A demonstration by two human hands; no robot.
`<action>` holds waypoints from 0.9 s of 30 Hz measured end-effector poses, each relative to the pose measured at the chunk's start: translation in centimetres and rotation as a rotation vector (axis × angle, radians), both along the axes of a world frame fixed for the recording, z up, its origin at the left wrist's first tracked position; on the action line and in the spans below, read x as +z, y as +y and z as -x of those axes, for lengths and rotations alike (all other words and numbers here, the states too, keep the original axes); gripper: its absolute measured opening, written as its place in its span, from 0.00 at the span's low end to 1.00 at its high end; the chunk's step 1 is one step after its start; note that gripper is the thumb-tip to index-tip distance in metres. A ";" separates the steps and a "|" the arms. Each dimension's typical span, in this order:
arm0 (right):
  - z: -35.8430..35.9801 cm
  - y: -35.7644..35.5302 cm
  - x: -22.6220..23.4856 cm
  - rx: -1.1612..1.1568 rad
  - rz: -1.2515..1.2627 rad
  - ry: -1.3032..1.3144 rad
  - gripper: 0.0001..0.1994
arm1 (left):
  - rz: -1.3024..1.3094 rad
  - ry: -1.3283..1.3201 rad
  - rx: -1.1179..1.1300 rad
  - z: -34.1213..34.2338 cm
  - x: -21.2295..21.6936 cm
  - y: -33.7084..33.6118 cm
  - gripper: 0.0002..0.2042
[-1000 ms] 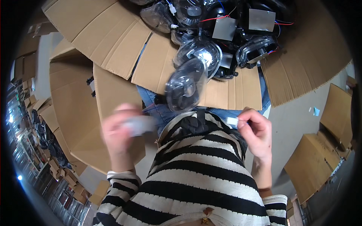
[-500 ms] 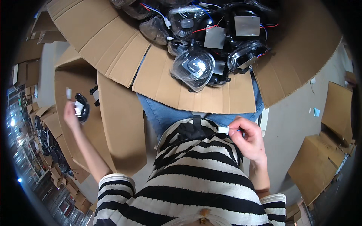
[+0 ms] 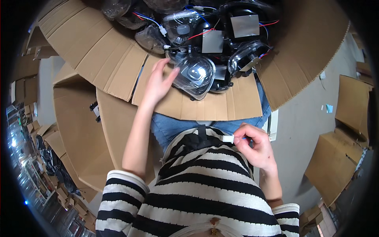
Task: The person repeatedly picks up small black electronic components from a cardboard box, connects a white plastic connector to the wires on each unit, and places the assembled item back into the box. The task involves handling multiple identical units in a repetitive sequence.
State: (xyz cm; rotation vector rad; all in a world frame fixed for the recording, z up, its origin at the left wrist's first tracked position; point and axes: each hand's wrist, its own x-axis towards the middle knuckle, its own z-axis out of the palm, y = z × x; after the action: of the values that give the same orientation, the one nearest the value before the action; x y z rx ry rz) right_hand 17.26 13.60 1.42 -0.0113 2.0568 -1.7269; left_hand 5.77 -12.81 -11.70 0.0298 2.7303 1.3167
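My left hand (image 3: 157,81) reaches forward with its fingers spread and touches the near edge of a clear plastic lamp housing (image 3: 194,75). That housing lies at the front of a pile of similar black and clear lamp units with red and blue wires (image 3: 221,31), inside a big open cardboard box (image 3: 98,47). My right hand (image 3: 254,147) stays close to my chest and pinches a small white connector (image 3: 227,138) between thumb and forefinger. My striped top fills the lower middle of the view.
A second open cardboard box (image 3: 79,130) stands at my left with a small black part (image 3: 94,111) at its edge. More cardboard boxes (image 3: 339,158) stand on the grey floor to the right. Shelves with stored goods run along the far left.
My left hand has swung from the box at my left over to the pile in front and now touches the clear housing. My right hand has kept the white connector near my chest.
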 end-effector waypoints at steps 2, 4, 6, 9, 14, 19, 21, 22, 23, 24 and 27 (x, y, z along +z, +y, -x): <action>-0.2 0.2 0.0 -0.009 -0.007 -0.013 0.02 | -0.106 -0.214 -0.031 2.3 -3.2 0.3 0.24; -0.6 0.5 -0.4 -0.036 -0.015 -0.047 0.02 | -0.100 -0.379 -0.132 3.5 -3.3 0.9 0.25; -0.6 0.5 -0.8 -0.036 0.022 -0.041 0.02 | -0.296 -0.536 -0.120 3.8 -2.5 0.8 0.25; -0.5 0.3 -1.1 -0.017 0.033 -0.030 0.02 | -0.495 -0.728 -0.122 3.3 -0.9 0.8 0.25; 0.1 0.7 -0.9 -0.001 0.025 -0.023 0.02 | -0.702 -0.739 -0.094 0.0 1.9 -0.3 0.24; -0.3 1.3 -1.5 -0.022 0.038 -0.020 0.02 | -0.581 -0.727 -0.409 -0.9 10.8 -3.3 0.25; -0.3 1.4 -1.6 0.003 0.044 -0.017 0.02 | -0.091 -0.479 -0.870 1.3 14.6 -2.7 0.24; -0.3 1.5 -1.7 0.011 0.039 -0.016 0.02 | 0.098 -0.504 -0.970 2.4 16.3 -0.8 0.24; -0.4 1.7 -1.7 0.001 0.036 -0.007 0.02 | 0.283 -0.488 -1.106 3.0 17.0 0.9 0.23; -0.4 1.8 -1.5 -0.014 0.027 -0.001 0.01 | 0.465 -0.466 -1.244 3.8 17.4 2.3 0.23; -0.8 2.2 -0.7 -0.044 0.001 0.012 0.01 | 1.069 -0.427 -1.470 5.5 15.5 5.4 0.14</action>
State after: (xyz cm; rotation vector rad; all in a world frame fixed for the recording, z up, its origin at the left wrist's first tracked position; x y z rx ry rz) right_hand 18.09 15.81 0.67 0.0232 2.0789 -1.7580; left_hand 0.26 -7.38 3.84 1.1479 1.7544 -0.4616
